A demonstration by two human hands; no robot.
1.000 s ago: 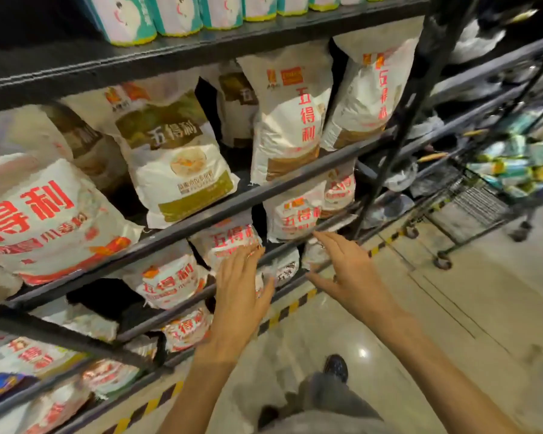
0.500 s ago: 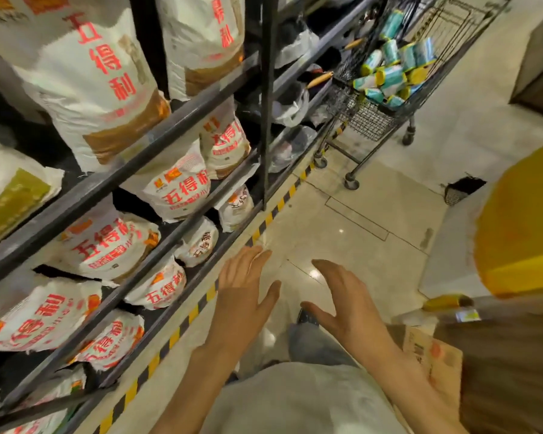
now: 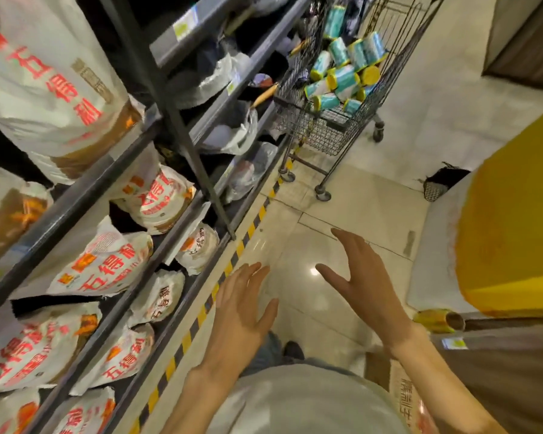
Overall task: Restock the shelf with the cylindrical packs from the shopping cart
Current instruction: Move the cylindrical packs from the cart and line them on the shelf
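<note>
head view: your left hand [image 3: 243,311] and right hand [image 3: 362,285] hang spread and empty; next, reach the teal-and-yellow cylindrical packs [image 3: 342,78] in the wire shopping cart [image 3: 323,133].

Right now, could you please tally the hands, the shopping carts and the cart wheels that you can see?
Hands: 2, the left hand and the right hand, both empty with fingers spread
Shopping cart: 1
Cart wheels in view: 3
Total: 6
</note>
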